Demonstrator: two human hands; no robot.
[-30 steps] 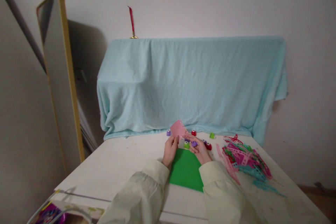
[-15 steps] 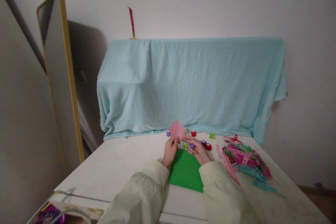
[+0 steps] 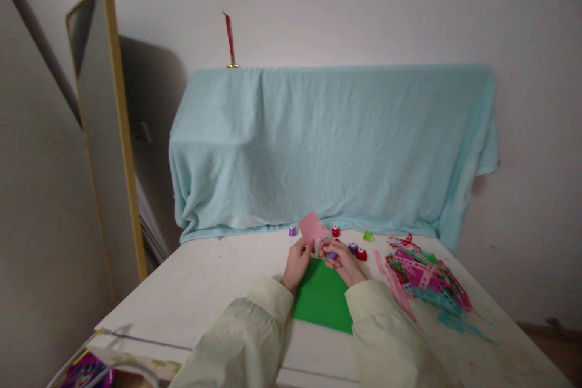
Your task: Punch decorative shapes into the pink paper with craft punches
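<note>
Both hands, left [image 3: 296,262] and right [image 3: 344,262], pinch pink paper [image 3: 313,228].

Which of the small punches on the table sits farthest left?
The small purple paper punch, alone left of the pink paper square held by the left hand; the red, green and other purple ones lie to its right.

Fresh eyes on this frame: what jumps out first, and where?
The pale blue blanket draped over something bulky against the back wall fills the middle of the view. Below it, at the table's centre, the left hand holds up a small pink paper, while the right hand grips a small purple punch at its edge, above a green sheet. A tangle of pink and teal paper scraps lies to the right.
</note>
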